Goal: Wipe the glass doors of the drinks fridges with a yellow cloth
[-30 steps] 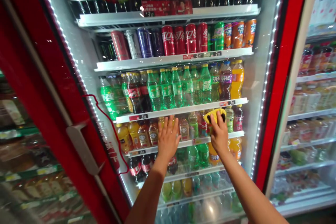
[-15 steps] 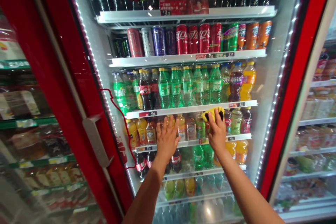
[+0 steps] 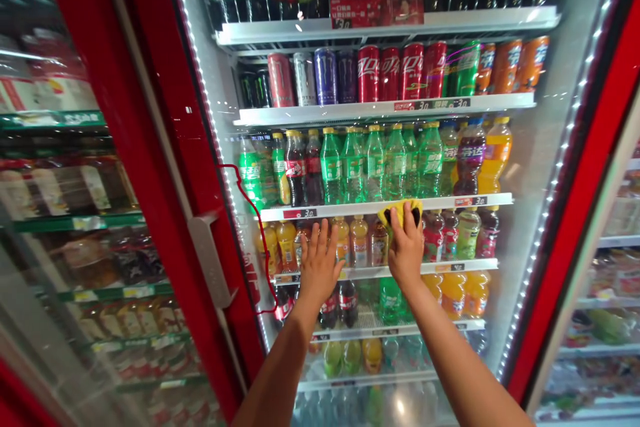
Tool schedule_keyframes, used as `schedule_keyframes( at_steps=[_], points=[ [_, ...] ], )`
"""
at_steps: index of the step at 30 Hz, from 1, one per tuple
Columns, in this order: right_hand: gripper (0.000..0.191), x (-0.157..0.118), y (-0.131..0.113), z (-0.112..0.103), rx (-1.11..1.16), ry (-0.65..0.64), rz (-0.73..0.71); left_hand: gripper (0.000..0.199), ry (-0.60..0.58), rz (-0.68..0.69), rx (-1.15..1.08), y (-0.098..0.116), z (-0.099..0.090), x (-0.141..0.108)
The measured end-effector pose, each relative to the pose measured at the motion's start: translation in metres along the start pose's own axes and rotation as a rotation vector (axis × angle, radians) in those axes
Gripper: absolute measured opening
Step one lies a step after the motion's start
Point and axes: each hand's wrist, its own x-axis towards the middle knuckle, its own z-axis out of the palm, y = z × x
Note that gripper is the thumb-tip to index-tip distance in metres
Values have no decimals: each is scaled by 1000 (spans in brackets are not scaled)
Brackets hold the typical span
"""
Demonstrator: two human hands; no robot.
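Note:
In front of the drinks fridge, my left hand (image 3: 319, 263) lies flat with its fingers spread, apparently against the glass door. Nothing is held in it. To its right, my right hand (image 3: 407, 250) presses a yellow cloth (image 3: 385, 215) with black patches under its fingers. The cloth overlaps the front edge of a white shelf (image 3: 345, 209) behind the glass. Green soda bottles (image 3: 375, 163) stand above this level, and juice bottles (image 3: 359, 240) show between my hands.
A grey door handle (image 3: 213, 260) sits on the red frame (image 3: 150, 147) at left. A red line (image 3: 247, 200) runs down the glass near it. Cans (image 3: 369, 73) fill an upper shelf. Other stocked shelves flank the fridge on both sides.
The view has shifted, so the fridge appears farther right. Against the shelves, both hands are a little farther left, the right one with the cloth.

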Motion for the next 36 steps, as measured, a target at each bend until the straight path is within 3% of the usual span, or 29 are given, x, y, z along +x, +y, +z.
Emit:
schedule_keyframes(
  at_steps=[4,8,12,15,18,21,25,29,33,36],
  points=[
    [88,1,-33,19,8,-84,-80,96,8,0,-1,-3,2,-2],
    [82,-26,-29,13,-6,-177,-205,94,14,12,-6,-13,0,-7],
    [85,-17,-22,8,-24,-81,-91,90,23,-4,-6,-27,-3,-14],
    [83,1,-45,24,-19,-68,-32,89,27,-18,7,-33,-3,-18],
    [79,-5,-69,37,-4,-149,-99,90,20,-12,12,-39,-3,-21],
    [77,-28,-67,33,29,-234,-206,90,26,-8,5,-49,-5,-26],
    [77,-33,-49,23,2,-118,-131,91,38,-10,-16,-66,-7,-34],
    [78,-12,-72,42,-24,-19,-45,90,43,-21,-8,-76,-6,-42],
    [74,-24,-100,58,-6,-107,-160,90,28,-10,-4,-84,-4,-48],
    [71,-45,-96,53,16,-199,-249,90,31,-35,14,-94,-6,-53]
  ],
)
